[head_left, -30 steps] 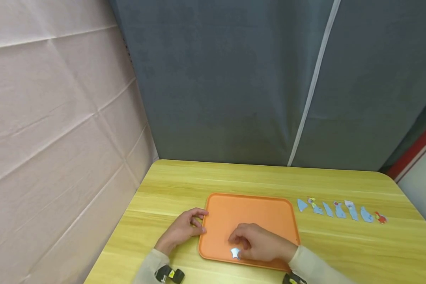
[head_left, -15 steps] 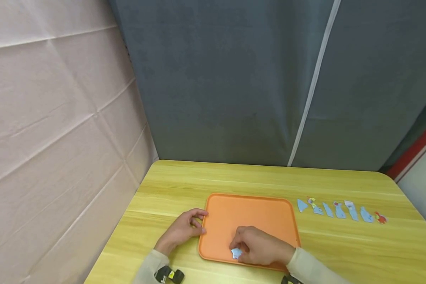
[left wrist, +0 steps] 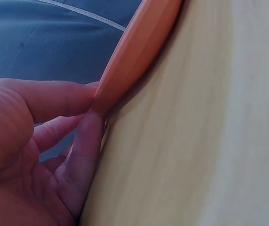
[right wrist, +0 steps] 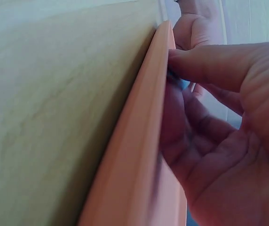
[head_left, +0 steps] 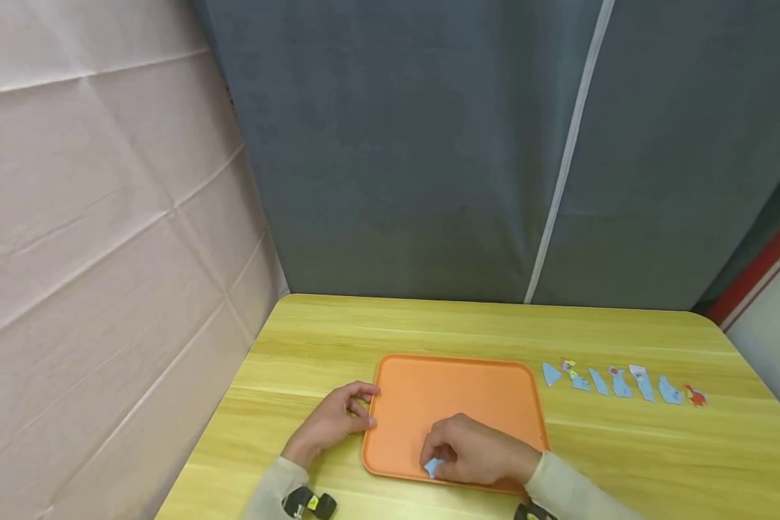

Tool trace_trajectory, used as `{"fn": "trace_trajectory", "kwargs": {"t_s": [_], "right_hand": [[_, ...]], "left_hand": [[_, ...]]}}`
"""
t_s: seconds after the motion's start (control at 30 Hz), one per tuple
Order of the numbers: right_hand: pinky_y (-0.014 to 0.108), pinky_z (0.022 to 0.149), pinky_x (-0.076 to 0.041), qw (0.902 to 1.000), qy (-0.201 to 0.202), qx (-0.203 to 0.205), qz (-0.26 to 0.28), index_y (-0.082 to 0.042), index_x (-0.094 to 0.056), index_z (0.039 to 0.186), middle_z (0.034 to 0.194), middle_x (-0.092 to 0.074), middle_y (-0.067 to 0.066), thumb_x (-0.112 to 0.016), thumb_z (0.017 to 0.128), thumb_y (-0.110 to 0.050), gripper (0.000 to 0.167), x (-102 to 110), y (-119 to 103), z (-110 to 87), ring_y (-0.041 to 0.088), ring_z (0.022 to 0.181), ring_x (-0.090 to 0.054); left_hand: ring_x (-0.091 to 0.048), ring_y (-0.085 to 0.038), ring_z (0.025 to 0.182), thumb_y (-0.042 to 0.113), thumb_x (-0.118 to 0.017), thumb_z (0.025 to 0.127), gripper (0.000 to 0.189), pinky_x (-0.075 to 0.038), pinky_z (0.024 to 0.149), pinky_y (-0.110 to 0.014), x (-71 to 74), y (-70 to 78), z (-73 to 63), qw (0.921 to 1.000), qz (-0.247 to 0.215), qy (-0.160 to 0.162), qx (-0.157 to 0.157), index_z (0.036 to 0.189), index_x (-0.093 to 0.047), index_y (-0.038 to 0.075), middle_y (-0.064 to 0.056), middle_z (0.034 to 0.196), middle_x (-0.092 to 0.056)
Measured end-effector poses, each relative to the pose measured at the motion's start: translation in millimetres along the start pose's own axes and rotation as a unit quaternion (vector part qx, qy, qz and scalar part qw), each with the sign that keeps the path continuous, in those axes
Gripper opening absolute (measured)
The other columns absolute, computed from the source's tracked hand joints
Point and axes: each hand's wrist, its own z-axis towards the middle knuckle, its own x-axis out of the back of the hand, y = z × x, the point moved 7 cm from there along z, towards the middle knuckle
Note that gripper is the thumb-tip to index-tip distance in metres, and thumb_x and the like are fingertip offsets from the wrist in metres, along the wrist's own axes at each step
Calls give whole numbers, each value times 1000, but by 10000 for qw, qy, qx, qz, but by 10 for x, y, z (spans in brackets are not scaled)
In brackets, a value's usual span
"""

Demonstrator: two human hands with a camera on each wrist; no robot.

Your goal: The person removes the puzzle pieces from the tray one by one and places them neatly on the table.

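Observation:
My right hand (head_left: 474,449) pinches a small light-blue puzzle piece (head_left: 432,468) between thumb and fingers, low over the near part of an orange tray (head_left: 455,393). In the right wrist view, only a bit of the blue puzzle piece (right wrist: 183,84) shows between thumb and fingers, behind the tray's rim (right wrist: 139,127). At the tray's left side, my left hand (head_left: 330,420) rests its thumb and forefinger against the rim, the tips set apart along it. The left wrist view has those fingertips right at the orange edge (left wrist: 134,52).
Several cut picture pieces lie in a row right of the tray, from a light-blue triangle (head_left: 551,374) to a red piece (head_left: 695,396). The wooden table (head_left: 338,325) meets a dark grey curtain (head_left: 390,159) behind and a pale cloth (head_left: 117,238) at left.
My right thumb and fingers have closed on the light-blue puzzle piece, which has turned and is now more covered by them. The left hand stays at the rim.

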Motion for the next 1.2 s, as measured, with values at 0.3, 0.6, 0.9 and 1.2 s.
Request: {"fn": "trace_trajectory", "kwargs": {"t_s": [0.3,0.6,0.9,1.2], "right_hand": [[19,73,-57,9987,219,-63,455,-24,-78,109,97,-75,-16,-73,102,-22,8,146,7,-54,-7,82,-63],[22,74,-59,9964,568,-11,630,-22,-79,111,98,-77,-11,-72,103,-26,11,354,0,-137,-3,83,-66],[24,72,-59,9925,937,-392,676,-17,-77,113,95,-74,-10,-73,102,-24,14,512,46,-261,-1,80,-64],[24,70,-56,9884,1377,-487,419,-15,-75,112,94,-74,-11,-72,102,-17,11,702,52,-418,0,81,-64]], "left_hand": [[-63,-22,97,6,-83,90,53,-56,74,-27,-2,-1,9,10000,6,-25,17,139,-66,13,-13,128,-59],[-63,-22,97,7,-83,90,52,-55,74,-27,0,-19,5,10000,43,-35,25,139,-66,14,-13,129,-59],[-63,-22,98,9,-83,91,52,-55,75,-27,0,-1,-12,9999,110,-17,14,139,-66,14,-13,129,-60],[-63,-22,98,10,-84,90,54,-55,73,-28,1,10,-12,10000,45,-30,38,140,-65,14,-12,129,-61]]}}
